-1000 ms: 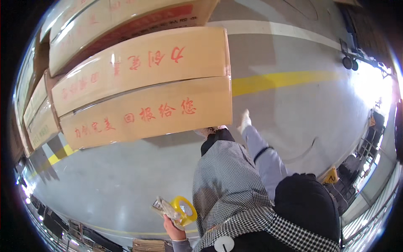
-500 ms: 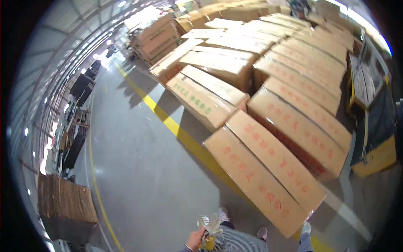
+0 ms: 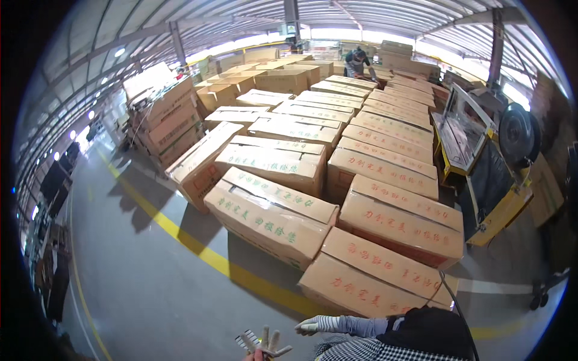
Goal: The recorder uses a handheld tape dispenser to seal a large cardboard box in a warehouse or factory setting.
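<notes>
At the lower edge, my bare left hand (image 3: pixel 254 356) is closed on a light grey work glove (image 3: pixel 271 344), its limp fingers spreading upward. A black-and-white striped part shows beside the glove. To its right, my right hand (image 3: pixel 309 327), in a pale glove with a striped cuff, points left with its fingers stretched out. It holds nothing that I can see and is apart from the left hand. The grey sleeve leads back to black clothing. The nearest carton (image 3: pixel 373 278), long and brown with red writing, lies just beyond my right arm.
Rows of taped brown cartons (image 3: pixel 271 162) fill the floor ahead. Beyond them a person (image 3: pixel 360 63) bends over the boxes. A yellow-framed cart (image 3: pixel 500 219) stands at right, stacked cartons (image 3: pixel 171 123) at far left. A yellow line (image 3: pixel 208 254) runs along the grey aisle. A black cable (image 3: pixel 459 304) hangs at lower right.
The view has levelled and taken in more of the hall. My right hand has come from beside the nearest carton's corner toward the left hand, which still holds the glove.
</notes>
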